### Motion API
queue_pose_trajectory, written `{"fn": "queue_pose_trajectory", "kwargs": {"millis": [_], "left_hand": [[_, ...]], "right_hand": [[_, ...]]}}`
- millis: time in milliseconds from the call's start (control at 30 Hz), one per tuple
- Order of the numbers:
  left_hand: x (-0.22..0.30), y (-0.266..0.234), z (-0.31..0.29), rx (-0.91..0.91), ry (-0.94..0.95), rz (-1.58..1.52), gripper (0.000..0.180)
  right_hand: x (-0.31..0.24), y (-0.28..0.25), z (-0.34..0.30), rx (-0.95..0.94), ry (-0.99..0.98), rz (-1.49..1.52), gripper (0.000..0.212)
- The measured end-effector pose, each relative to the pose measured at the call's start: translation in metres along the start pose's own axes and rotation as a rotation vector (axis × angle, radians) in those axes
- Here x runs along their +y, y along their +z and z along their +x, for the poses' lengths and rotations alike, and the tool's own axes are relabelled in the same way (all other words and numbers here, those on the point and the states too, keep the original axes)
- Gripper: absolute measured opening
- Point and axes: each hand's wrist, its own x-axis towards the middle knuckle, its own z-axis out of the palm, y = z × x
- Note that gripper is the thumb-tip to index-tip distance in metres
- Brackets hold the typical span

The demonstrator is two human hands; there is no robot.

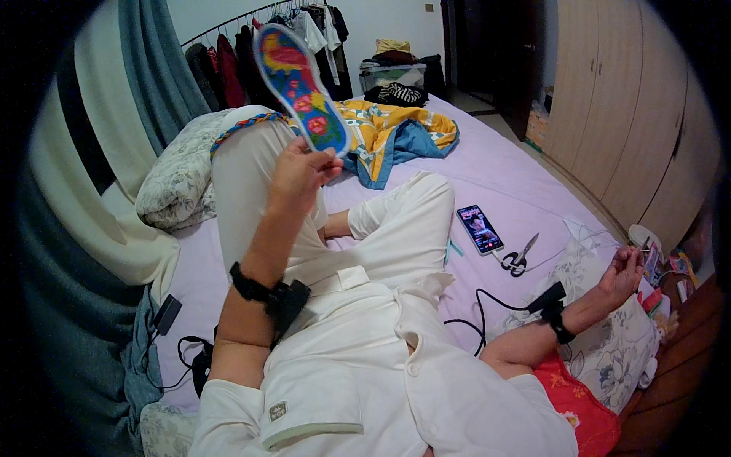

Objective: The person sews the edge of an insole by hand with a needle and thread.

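Note:
My left hand is raised over my bent knee and pinches the heel end of an embroidered insole. The insole stands nearly upright, white-edged, with red flowers, yellow and green on blue. Off to the right, my right hand is lifted with thumb and fingers pressed together; something thin and small seems to be at the fingertips, too fine to name. A braided multicoloured cord lies across my raised knee. On the bed between my leg and right hand are black-handled scissors, blades partly apart, beside a lit phone.
A yellow and blue garment lies on the lilac bedsheet. A floral quilt sits at left and red cloth at lower right. Black cables run by my wrists. Curtains, a clothes rack and a wardrobe surround the bed.

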Motion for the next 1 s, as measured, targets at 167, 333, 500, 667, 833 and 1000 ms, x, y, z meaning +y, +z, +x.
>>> {"fn": "queue_pose_trajectory", "kwargs": {"millis": [167,333,500,667,833,1000], "left_hand": [[-0.011,0.021,-0.015,-0.259,-0.126,-0.040,0.020],[-0.012,0.034,-0.034,-0.449,-0.245,-0.100,0.027],[-0.006,0.043,-0.045,-0.493,-0.267,-0.053,0.029],[-0.003,0.047,-0.049,-0.511,-0.280,-0.052,0.030],[-0.006,0.046,-0.049,-0.526,-0.286,-0.064,0.030],[-0.005,0.048,-0.049,-0.538,-0.272,-0.040,0.028]], "right_hand": [[0.032,0.124,-0.062,-0.064,-0.123,-0.466,0.015],[0.046,0.217,-0.148,-0.583,-0.189,-0.622,0.025],[0.051,0.241,-0.192,-0.829,-0.173,-0.601,0.034],[0.055,0.242,-0.200,-0.881,-0.205,-0.635,0.035],[0.055,0.243,-0.202,-0.881,-0.207,-0.603,0.033],[0.057,0.243,-0.203,-0.898,-0.228,-0.598,0.031]]}}
